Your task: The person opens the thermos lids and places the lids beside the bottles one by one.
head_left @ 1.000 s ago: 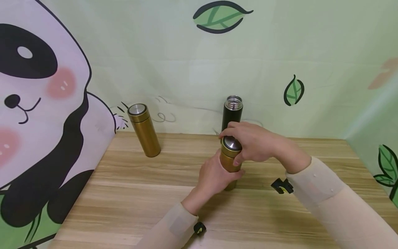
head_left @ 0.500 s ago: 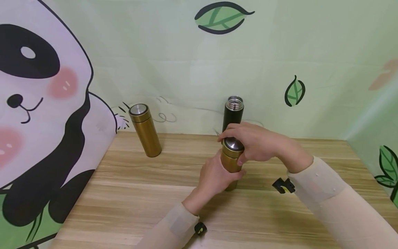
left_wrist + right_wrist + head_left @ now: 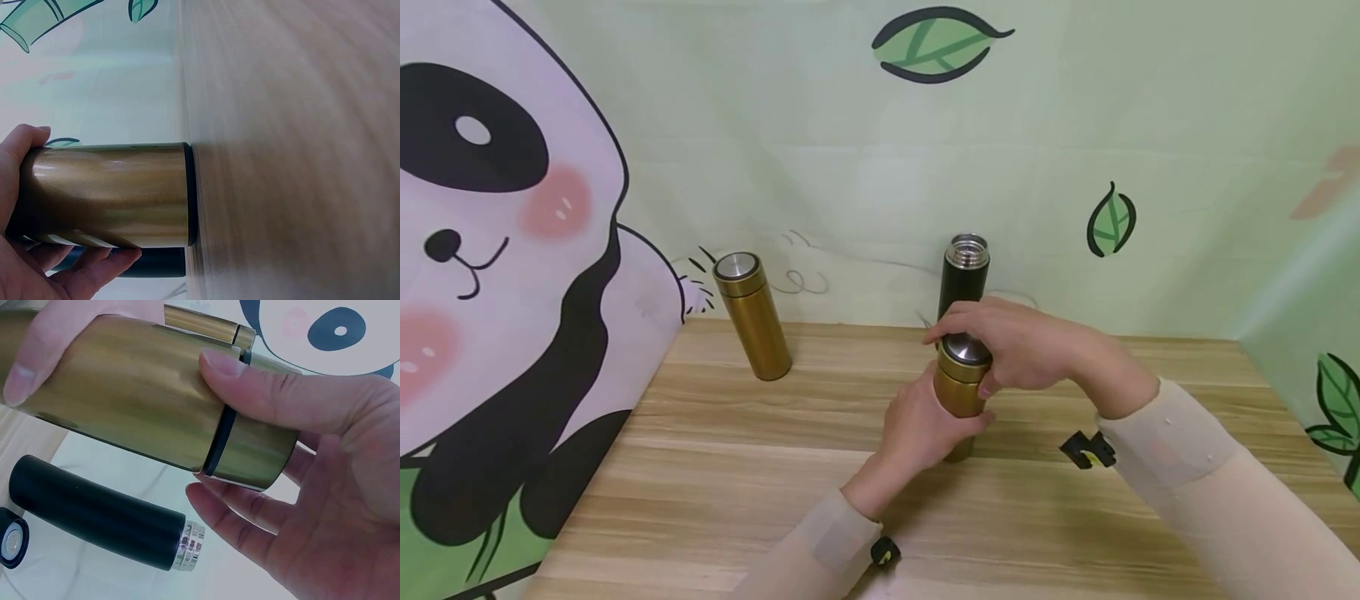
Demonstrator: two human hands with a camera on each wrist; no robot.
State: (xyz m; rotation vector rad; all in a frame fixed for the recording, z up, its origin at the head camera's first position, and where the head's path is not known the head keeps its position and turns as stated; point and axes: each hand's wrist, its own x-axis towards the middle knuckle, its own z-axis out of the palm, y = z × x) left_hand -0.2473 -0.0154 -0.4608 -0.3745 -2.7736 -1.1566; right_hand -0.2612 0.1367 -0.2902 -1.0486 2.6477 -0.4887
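Observation:
A gold thermos (image 3: 958,398) stands on the wooden table in the head view, held by both hands. Its lid (image 3: 964,358), with a silver top, sits on the body. My left hand (image 3: 922,421) wraps round the body, thumb on the near side. From above, my right hand (image 3: 1018,343) holds the lid. In the right wrist view its thumb (image 3: 231,369) lies across the seam of lid and body, its fingers on the opposite side. Just behind stands a black thermos (image 3: 964,279), its threaded steel mouth uncovered. A black lid (image 3: 12,539) shows near its base in the right wrist view.
Another gold thermos (image 3: 754,321), lid on, stands at the back left of the wooden table (image 3: 715,492). A printed cloth backdrop (image 3: 820,167) rises along the table's back edge. Small black wrist devices (image 3: 1086,450) sit on both sleeves.
My right thumb has slid slightly right round the lid while the fingertips edged left. The thermos top has leaned slightly right. My left hand keeps its grip.

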